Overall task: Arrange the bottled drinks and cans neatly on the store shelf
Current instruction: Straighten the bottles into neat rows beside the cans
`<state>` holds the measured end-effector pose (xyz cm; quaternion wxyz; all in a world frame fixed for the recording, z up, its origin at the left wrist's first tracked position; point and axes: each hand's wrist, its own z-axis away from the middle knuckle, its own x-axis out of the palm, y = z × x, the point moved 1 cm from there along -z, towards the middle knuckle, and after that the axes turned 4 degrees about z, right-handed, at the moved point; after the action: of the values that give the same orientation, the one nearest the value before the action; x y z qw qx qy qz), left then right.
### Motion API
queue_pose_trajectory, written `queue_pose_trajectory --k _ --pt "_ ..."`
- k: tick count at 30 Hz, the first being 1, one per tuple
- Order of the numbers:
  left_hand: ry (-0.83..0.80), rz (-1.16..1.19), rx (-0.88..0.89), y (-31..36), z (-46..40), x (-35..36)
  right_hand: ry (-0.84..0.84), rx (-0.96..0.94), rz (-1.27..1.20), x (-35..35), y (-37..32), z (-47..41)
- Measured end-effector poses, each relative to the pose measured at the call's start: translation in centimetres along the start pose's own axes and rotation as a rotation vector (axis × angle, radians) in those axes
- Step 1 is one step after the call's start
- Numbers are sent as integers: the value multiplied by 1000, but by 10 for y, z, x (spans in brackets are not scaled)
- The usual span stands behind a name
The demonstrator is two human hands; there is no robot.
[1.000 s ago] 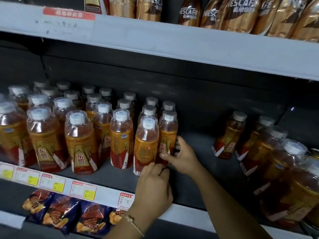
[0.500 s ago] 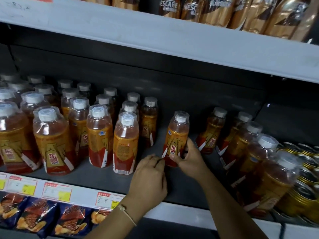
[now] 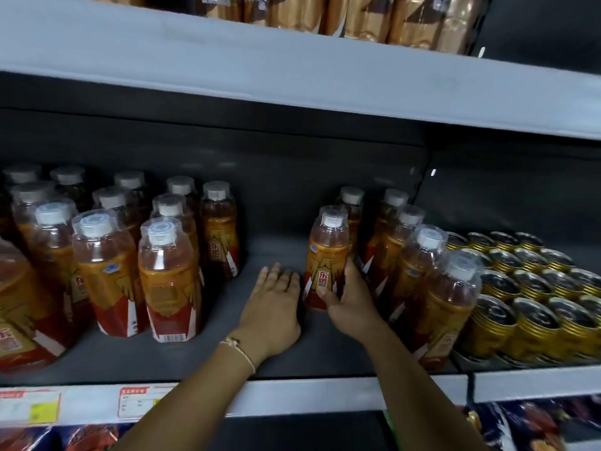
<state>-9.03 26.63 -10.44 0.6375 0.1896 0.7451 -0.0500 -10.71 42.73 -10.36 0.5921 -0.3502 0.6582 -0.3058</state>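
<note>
Head view of a dark grey metal store shelf (image 3: 279,252) with a pale front edge. Just right of frame centre, the right hand (image 3: 349,301) grips an upright clear plastic bottle of amber drink with a white cap and an orange-and-red label (image 3: 327,258); the thumb crosses the lower front of the label and the fingers curl round the bottle's right side, their tips hidden behind it. The bottle stands on the shelf floor, just left of and close against a row of matching amber bottles (image 3: 419,265) running from the back wall toward the lower right. The left hand (image 3: 273,301), wearing a thin cord bracelet (image 3: 239,348) at the wrist, lies palm-down with straight, slightly spread fingers on the bare shelf floor just left of the held bottle, holding nothing; whether its fingertips touch the bottle cannot be told. At the left of the frame, well apart from the held bottle, stands a larger block of the same amber bottles (image 3: 123,255) in several rows. At the far right, gold-sided metal cans with silver tops (image 3: 533,288) are packed in rows beside the right-hand bottles. Along the top of the frame, an upper shelf carries what appear to be blurred brown-gold bottles (image 3: 374,17). Price tags (image 3: 133,402) line the front edge at lower left.
</note>
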Motion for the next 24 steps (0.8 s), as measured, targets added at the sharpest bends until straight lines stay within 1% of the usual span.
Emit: queue_pose_trajectory --k 3,6,11,15,21,24 --pt "-39 62 40 7 -8 4 26 -1 -10 -2 4 3" --pt "-63 167 45 13 -16 7 88 14 -1 -4 8 5" --pt "-80 311 51 22 -23 11 209 103 161 -3 15 7" --pt "-66 365 69 27 -29 15 214 171 193 -1 17 6" --pt "-51 379 142 26 -33 19 222 206 208 -1 18 3" --pt "-27 398 152 25 -33 23 223 191 206 -2 18 4"
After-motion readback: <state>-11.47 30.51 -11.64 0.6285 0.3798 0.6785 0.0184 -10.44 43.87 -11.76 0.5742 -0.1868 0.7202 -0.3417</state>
